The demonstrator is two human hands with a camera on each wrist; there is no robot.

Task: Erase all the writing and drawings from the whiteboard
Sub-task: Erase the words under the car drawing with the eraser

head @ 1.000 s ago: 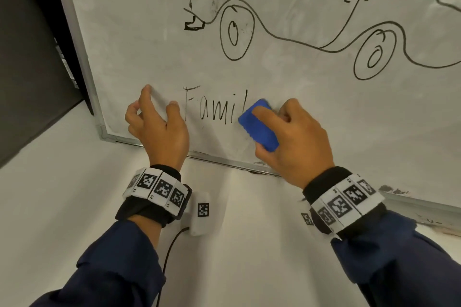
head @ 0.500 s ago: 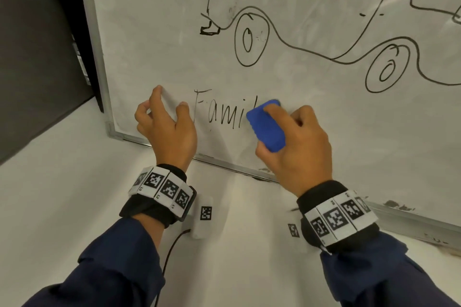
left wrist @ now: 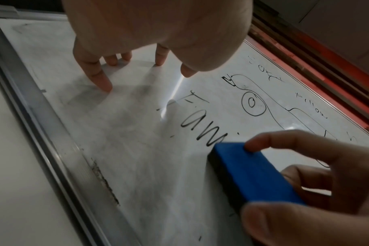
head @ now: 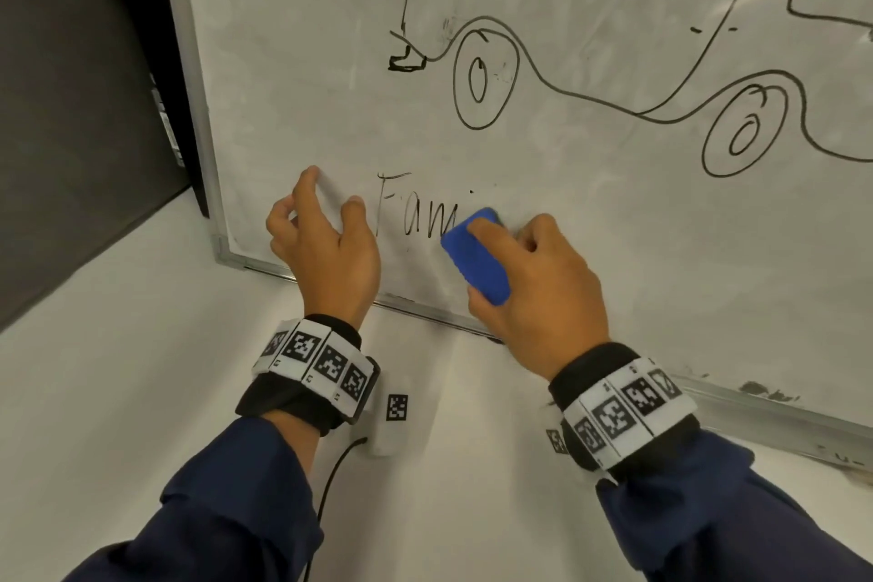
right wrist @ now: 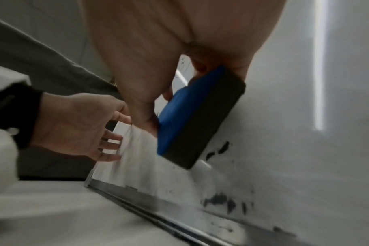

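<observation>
The whiteboard point(head: 293, 61) stands upright with a black car drawing point(head: 567, 76) across its upper part. Below it the word "Fami" point(head: 415, 213) point(left wrist: 198, 119) shows, its end covered by the blue eraser point(head: 477, 258) point(left wrist: 257, 173) point(right wrist: 192, 116). My right hand point(head: 534, 279) grips the eraser and presses its dark felt against the board. My left hand point(head: 326, 241) rests spread fingertips point(left wrist: 104, 83) on the board's lower left corner, left of the word. More small writing point(left wrist: 310, 106) runs above the car in the left wrist view.
The board's metal frame point(head: 198, 118) meets a white surface point(head: 118, 369) at the bottom. Dark eraser dust point(right wrist: 221, 199) lies along the bottom rail. A dark panel point(head: 71, 109) stands left of the board. A cable point(head: 330, 482) runs from my left wrist.
The eraser has slid left over the end of the word, wiping off the "l", so it now reads "Fami". My left hand stays braced on the board.
</observation>
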